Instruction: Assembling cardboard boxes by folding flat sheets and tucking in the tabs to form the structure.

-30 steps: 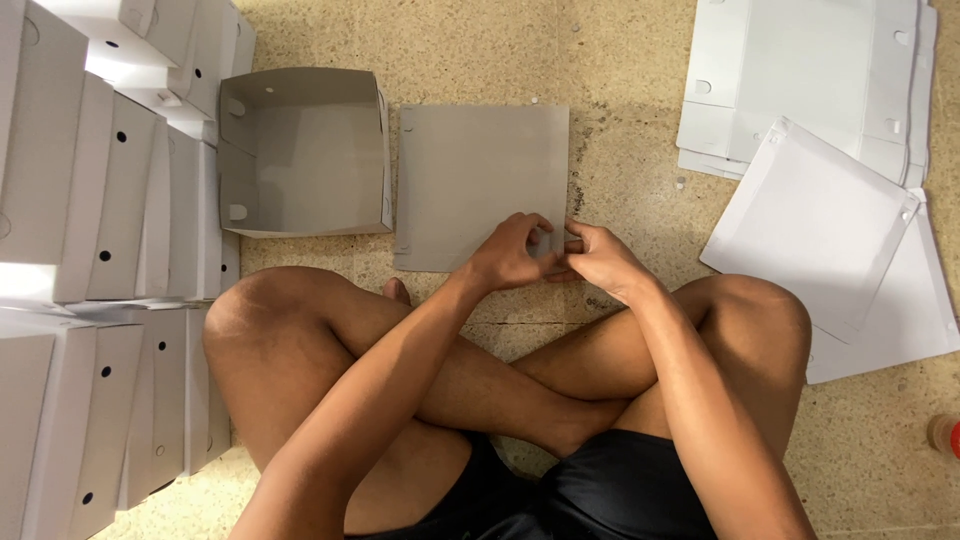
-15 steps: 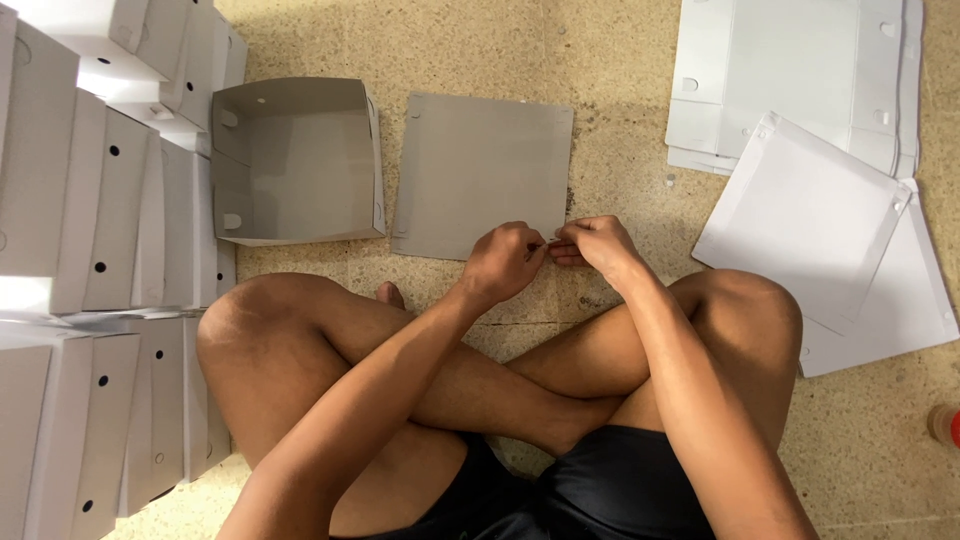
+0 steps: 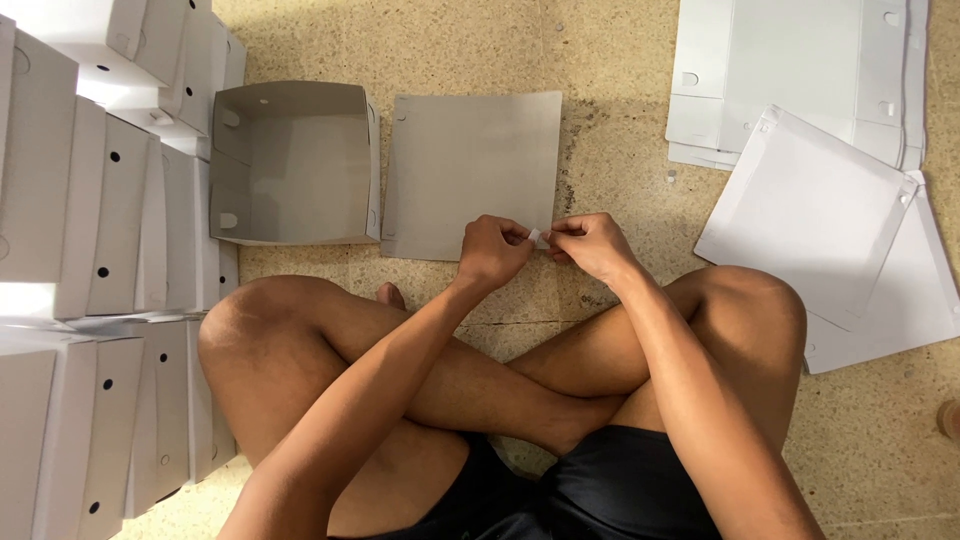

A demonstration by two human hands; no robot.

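hands pinching small tab at lid edge

head view: person sits cross-legged on the floor [image 3: 620, 60]. left hand [image 3: 492, 250] and right hand [image 3: 590, 245] meet at a small white tab [image 3: 537, 237], each grip closed on it between fingertips, at the near right corner of the flat grey lid panel [image 3: 470, 170]. the panel lies joined to the open box tray [image 3: 290, 165] on its left; the tray holds nothing. to do it well, my guess: keep the pinch tight, keep the tab square to the panel edge. folded white boxes [image 3: 110, 220] stacked at left, closed, contents hidden. flat white blanks [image 3: 810, 200] piled at right.
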